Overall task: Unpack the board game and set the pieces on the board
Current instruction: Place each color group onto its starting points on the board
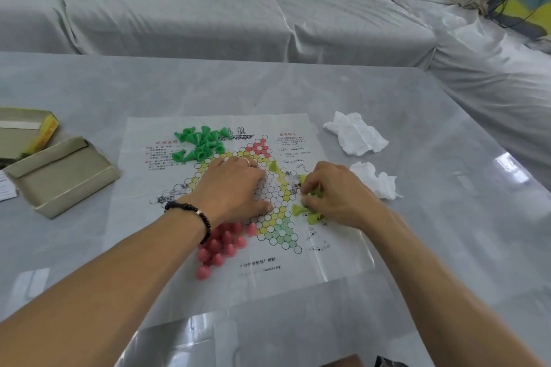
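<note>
The right hand (334, 197) pinches yellow-green pieces (310, 211) at the paper board's (208, 271) right side. The left hand (235, 188) presses flat, fingers spread, on the board's middle, between green pieces (199, 143) and pink pieces (220, 247) on the worktop (417, 128).

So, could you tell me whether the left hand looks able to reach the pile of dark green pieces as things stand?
Probably yes. The left hand rests flat on the paper board, and the dark green pieces lie just beyond its fingertips with nothing between. The right hand is busy with the yellow-green pieces, off to the side.
</note>
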A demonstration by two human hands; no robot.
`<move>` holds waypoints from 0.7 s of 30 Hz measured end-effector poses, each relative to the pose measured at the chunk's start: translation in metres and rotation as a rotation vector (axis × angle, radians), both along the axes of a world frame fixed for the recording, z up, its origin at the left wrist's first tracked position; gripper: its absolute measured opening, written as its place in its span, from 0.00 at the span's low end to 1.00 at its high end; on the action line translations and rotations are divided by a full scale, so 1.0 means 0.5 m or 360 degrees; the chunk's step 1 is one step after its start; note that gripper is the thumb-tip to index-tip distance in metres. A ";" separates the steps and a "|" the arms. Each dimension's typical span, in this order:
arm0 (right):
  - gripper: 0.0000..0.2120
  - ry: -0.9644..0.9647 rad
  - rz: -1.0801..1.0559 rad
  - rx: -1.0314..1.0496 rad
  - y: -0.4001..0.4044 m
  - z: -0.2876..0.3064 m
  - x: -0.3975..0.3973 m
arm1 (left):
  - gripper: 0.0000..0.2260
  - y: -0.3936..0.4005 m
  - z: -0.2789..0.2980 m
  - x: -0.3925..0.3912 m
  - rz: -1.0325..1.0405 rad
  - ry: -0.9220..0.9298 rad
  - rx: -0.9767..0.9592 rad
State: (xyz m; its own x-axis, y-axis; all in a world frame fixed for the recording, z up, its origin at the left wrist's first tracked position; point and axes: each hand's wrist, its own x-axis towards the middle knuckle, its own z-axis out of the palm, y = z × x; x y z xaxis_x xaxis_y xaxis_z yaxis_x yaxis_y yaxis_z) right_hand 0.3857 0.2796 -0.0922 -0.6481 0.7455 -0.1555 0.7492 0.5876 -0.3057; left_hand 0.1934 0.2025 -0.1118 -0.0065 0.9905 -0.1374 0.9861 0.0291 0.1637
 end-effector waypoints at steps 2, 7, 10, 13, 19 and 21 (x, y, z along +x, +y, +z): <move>0.05 0.0054 -0.0013 -0.0015 0.001 -0.002 -0.001 | 0.29 -0.002 -0.001 0.001 0.0011 0.0003 -0.0005; 0.02 0.0323 -0.0145 -0.0054 0.010 0.008 -0.003 | 0.30 -0.005 -0.002 0.002 0.0036 -0.0029 -0.0008; 0.03 0.0444 -0.0246 -0.0061 0.021 0.016 -0.022 | 0.30 -0.005 -0.002 0.001 0.0040 -0.0057 0.0006; 0.07 0.0380 -0.0217 -0.0008 0.030 0.012 -0.057 | 0.30 -0.004 -0.005 0.001 0.0050 -0.0067 0.0018; 0.07 0.0198 -0.0172 -0.0053 0.037 -0.009 -0.105 | 0.29 -0.001 -0.010 0.000 0.0053 -0.0067 0.0044; 0.06 0.0195 -0.0198 -0.0051 0.035 -0.012 -0.107 | 0.29 -0.002 -0.013 -0.001 0.0054 -0.0068 0.0051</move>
State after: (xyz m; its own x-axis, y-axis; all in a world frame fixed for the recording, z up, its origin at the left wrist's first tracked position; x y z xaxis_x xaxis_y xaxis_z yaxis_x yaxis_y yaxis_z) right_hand 0.3324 0.2973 -0.0984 -0.5669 0.8169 -0.1059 0.7713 0.4813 -0.4165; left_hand 0.1931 0.2017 -0.1181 -0.0351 0.9937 -0.1064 0.9766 0.0567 0.2072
